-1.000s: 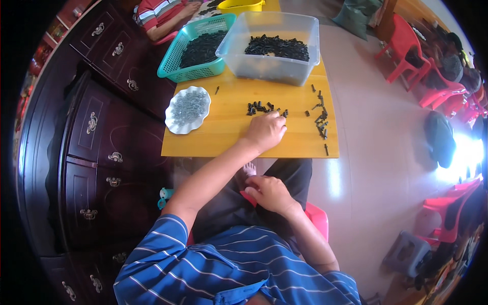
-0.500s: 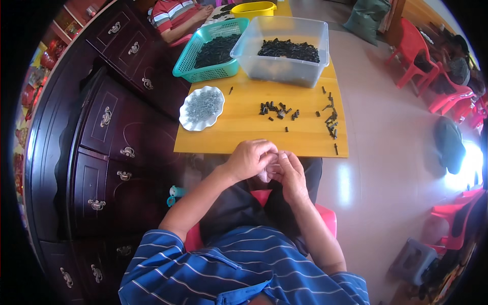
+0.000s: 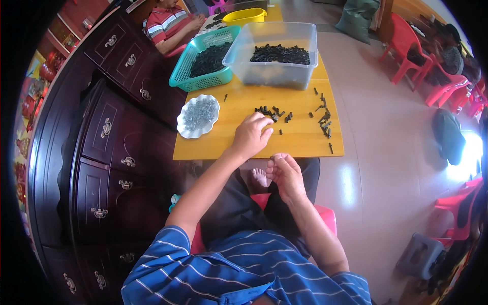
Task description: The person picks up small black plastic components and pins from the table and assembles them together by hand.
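My left hand is over the front of the yellow wooden table, its thumb apart from bent fingers. Its fingertips are beside a cluster of small black cylindrical pieces; nothing shows in its grasp. Over my lap, near the table's front edge, my right hand is pinched closed. A tiny dark piece seems to be between thumb and forefinger, too small to name. Along the table's right side lies a row of longer black pieces. A white wavy-rimmed dish on the left holds many small clear pieces.
Farther back stand a teal perforated basket and a clear plastic bin, both holding black pieces. Beyond is a yellow basin. A dark wooden cabinet lines the left. Another person sits at the far left. Red chairs stand right.
My left hand has parted from my right and moved up over the table to the black pieces. The right hand stays near the table edge, still pinched. The view has shifted slightly.
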`<act>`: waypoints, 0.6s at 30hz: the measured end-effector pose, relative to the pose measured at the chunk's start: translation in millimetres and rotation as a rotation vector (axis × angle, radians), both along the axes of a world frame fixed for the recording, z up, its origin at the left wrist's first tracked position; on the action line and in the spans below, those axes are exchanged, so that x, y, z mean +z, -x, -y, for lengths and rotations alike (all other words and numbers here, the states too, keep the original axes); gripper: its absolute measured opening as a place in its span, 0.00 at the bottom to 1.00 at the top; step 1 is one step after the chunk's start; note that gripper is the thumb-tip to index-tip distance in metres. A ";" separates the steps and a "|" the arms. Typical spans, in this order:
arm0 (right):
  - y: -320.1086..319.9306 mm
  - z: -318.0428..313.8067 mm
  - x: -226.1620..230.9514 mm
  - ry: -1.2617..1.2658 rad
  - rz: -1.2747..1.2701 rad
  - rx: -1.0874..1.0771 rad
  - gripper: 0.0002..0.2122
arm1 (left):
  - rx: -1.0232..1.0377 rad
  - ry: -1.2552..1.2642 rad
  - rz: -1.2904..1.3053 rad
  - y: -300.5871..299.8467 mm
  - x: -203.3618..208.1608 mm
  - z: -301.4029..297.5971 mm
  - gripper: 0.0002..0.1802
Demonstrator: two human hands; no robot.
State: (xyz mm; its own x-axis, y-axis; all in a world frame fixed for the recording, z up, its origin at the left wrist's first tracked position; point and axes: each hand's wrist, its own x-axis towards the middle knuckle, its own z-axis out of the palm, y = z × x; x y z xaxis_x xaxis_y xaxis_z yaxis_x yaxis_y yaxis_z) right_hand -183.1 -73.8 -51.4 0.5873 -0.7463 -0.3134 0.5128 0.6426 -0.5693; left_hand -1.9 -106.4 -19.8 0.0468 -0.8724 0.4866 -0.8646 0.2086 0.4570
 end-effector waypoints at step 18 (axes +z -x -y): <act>4.5 5.2 -2.0 -0.082 0.050 0.017 0.05 | 0.001 0.014 0.297 9.6 -19.3 42.7 0.08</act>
State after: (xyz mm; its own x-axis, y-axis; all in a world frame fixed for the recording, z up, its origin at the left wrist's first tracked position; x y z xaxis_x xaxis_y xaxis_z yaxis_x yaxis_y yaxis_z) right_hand -187.7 -79.1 -53.4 0.6159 -0.7092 -0.3430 0.5283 0.6948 -0.4880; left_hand -11.5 -149.0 -39.1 -0.0983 -0.8654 0.4914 -0.9603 0.2119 0.1812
